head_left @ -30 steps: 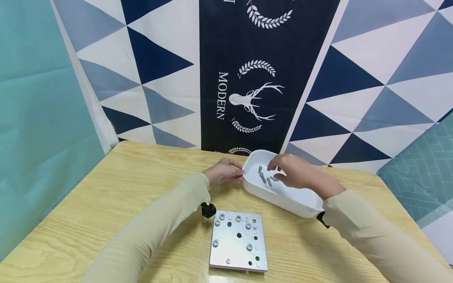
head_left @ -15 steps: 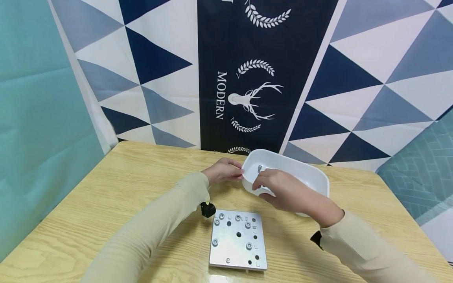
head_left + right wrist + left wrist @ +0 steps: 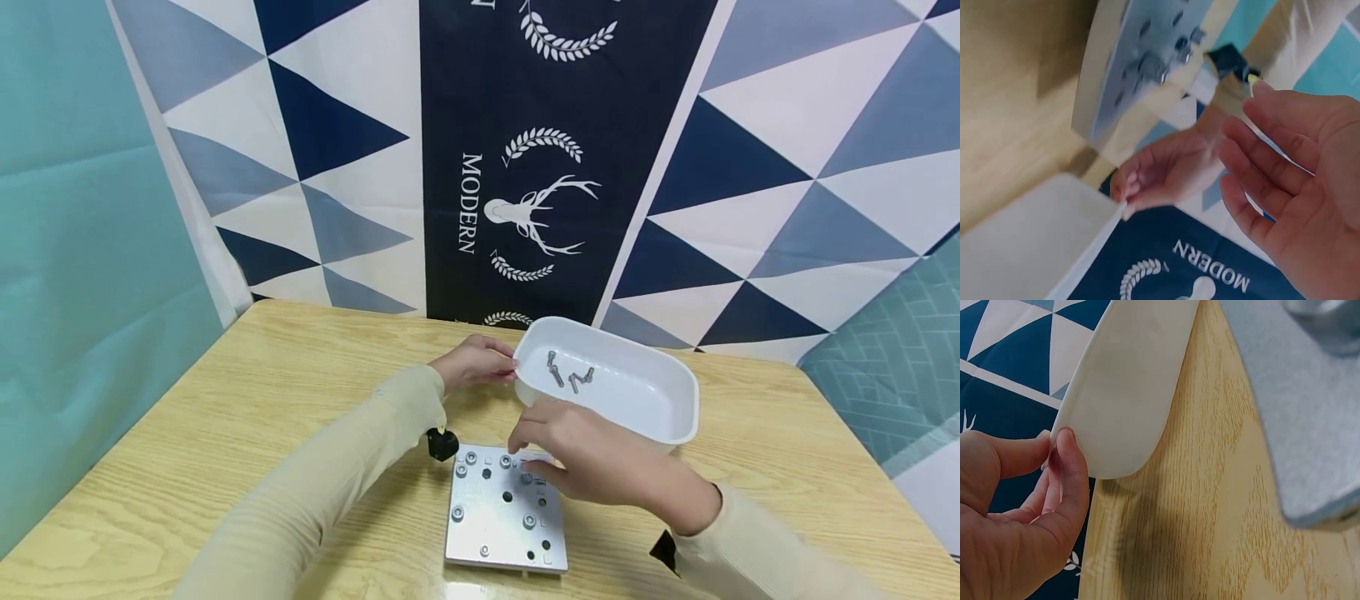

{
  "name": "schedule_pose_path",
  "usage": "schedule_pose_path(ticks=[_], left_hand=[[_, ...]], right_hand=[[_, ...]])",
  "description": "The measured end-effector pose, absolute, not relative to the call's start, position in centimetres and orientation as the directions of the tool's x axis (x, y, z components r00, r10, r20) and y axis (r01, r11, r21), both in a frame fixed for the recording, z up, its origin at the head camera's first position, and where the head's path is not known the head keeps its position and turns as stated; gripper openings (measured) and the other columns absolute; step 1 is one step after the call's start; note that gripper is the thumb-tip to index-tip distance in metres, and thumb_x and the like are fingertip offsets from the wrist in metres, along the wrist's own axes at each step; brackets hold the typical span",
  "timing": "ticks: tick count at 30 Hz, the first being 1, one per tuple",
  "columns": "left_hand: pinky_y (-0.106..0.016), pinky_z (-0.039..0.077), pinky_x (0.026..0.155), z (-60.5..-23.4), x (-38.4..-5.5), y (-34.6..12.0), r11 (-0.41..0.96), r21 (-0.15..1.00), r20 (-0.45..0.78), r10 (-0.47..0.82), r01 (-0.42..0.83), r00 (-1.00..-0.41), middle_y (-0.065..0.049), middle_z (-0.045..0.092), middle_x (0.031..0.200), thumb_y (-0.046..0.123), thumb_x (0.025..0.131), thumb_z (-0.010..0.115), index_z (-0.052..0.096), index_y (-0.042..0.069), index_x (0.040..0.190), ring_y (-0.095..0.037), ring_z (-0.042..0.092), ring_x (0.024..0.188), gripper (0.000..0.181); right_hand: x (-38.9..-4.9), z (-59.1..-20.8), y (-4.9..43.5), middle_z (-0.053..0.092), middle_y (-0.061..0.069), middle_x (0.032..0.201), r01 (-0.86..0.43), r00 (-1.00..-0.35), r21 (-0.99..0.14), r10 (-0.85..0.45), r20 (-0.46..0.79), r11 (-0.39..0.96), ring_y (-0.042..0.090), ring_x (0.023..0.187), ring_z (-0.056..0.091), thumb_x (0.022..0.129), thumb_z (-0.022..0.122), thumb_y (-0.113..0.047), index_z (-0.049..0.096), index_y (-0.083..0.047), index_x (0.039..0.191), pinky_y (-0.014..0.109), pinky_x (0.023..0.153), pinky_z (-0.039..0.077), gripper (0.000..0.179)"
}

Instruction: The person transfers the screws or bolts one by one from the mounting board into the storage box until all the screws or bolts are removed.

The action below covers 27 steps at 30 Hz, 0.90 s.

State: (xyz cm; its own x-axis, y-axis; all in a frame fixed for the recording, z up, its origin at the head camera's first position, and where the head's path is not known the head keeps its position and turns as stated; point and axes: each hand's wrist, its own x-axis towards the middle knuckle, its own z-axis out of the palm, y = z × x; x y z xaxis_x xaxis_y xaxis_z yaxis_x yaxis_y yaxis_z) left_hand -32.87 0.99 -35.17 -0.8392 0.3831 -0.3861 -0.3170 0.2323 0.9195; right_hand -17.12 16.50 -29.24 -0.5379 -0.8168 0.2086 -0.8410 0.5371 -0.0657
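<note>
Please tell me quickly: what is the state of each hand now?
Left hand: closed, pinching the white tray.
Right hand: open, holding nothing visible.

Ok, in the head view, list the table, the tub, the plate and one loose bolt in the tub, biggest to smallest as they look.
1. Table
2. Tub and plate: too close to rank, as the right hand hides part of both
3. Loose bolt

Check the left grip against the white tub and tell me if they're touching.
Touching. The left wrist view shows it: the left grip pinches the rim of the white tub between thumb and finger.
</note>
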Motion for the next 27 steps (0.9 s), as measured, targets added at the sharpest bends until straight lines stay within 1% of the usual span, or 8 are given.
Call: schedule_pose_path(ticks=[3,6,9,12,13,21,25,27], left_hand=[[-0.031,0.057,0.095,-35.2,-32.9,1.0,0.236,0.918,-0.390,0.382,-0.320,-0.838,-0.006,0.062,0.084,0.005,0.093,0.061,0.059,-0.002,0.119,-0.011,0.062,0.070,0.027],[-0.032,0.056,0.097,-35.1,-32.9,1.1,0.234,0.915,-0.396,0.376,-0.327,-0.838,-0.007,0.062,0.085,0.005,0.093,0.060,0.059,-0.001,0.119,-0.011,0.062,0.071,0.026],[-0.031,0.056,0.096,-35.1,-32.9,1.1,0.229,0.914,-0.400,0.371,-0.335,-0.838,-0.007,0.062,0.085,0.004,0.093,0.060,0.059,-0.001,0.118,-0.012,0.062,0.070,0.026],[-0.030,0.057,0.094,-35.1,-32.9,1.2,0.216,0.915,-0.400,0.373,-0.341,-0.837,-0.007,0.061,0.084,0.003,0.093,0.060,0.059,-0.002,0.119,-0.011,0.061,0.069,0.026],[-0.030,0.057,0.093,-35.1,-32.9,1.2,0.213,0.915,-0.399,0.375,-0.341,-0.837,-0.007,0.061,0.083,0.002,0.093,0.060,0.059,-0.002,0.119,-0.011,0.061,0.069,0.027],[-0.031,0.056,0.096,-35.0,-32.8,1.5,0.207,0.916,-0.399,0.384,-0.343,-0.833,-0.007,0.060,0.086,0.003,0.093,0.060,0.057,-0.002,0.120,-0.014,0.062,0.076,0.027],[-0.029,0.058,0.092,-35.1,-32.9,1.4,0.214,0.913,-0.405,0.372,-0.348,-0.835,-0.008,0.061,0.086,0.003,0.093,0.060,0.058,-0.002,0.119,-0.012,0.062,0.072,0.026],[-0.027,0.058,0.089,-35.1,-32.9,1.3,0.216,0.912,-0.408,0.371,-0.350,-0.834,-0.008,0.061,0.087,0.003,0.093,0.060,0.058,-0.002,0.119,-0.012,0.062,0.071,0.027]], right_hand=[[-16.5,-29.7,16.1,0.066,-0.008,0.093,-0.853,-0.518,-0.057,-0.829,0.211,0.519,0.003,0.088,0.059,0.079,0.078,-0.016,0.068,-0.018,0.096,0.019,0.079,0.054,0.019],[-15.9,-30.1,15.6,0.064,-0.009,0.091,-0.874,-0.480,-0.044,-0.846,0.230,0.484,0.002,0.087,0.057,0.080,0.078,-0.018,0.066,-0.019,0.096,0.018,0.078,0.052,0.020],[-15.4,-30.6,15.4,0.064,-0.010,0.091,-0.897,-0.435,-0.030,-0.865,0.249,0.442,0.002,0.086,0.055,0.079,0.078,-0.019,0.066,-0.018,0.095,0.018,0.078,0.051,0.020],[-15.1,-31.0,15.2,0.064,-0.012,0.089,-0.911,-0.402,-0.013,-0.881,0.249,0.412,0.002,0.085,0.053,0.080,0.077,-0.021,0.065,-0.019,0.095,0.018,0.077,0.050,0.020],[-14.9,-31.3,15.1,0.064,-0.012,0.089,-0.914,-0.396,-0.012,-0.884,0.248,0.406,0.002,0.085,0.053,0.080,0.077,-0.021,0.065,-0.019,0.095,0.018,0.079,0.051,0.019],[-14.3,-32.7,14.8,0.062,-0.014,0.088,-0.917,-0.393,-0.012,-0.897,0.201,0.399,0.001,0.086,0.054,0.083,0.074,-0.024,0.064,-0.021,0.095,0.023,0.087,0.053,0.016],[-14.1,-33.1,14.5,0.064,-0.014,0.090,-0.919,-0.388,-0.007,-0.904,0.182,0.393,0.002,0.090,0.055,0.084,0.073,-0.026,0.065,-0.022,0.098,0.025,0.093,0.053,0.016],[-14.0,-33.3,14.3,0.064,-0.015,0.090,-0.923,-0.378,0.001,-0.908,0.180,0.384,0.002,0.089,0.055,0.084,0.073,-0.026,0.065,-0.022,0.098,0.023,0.091,0.053,0.016]])
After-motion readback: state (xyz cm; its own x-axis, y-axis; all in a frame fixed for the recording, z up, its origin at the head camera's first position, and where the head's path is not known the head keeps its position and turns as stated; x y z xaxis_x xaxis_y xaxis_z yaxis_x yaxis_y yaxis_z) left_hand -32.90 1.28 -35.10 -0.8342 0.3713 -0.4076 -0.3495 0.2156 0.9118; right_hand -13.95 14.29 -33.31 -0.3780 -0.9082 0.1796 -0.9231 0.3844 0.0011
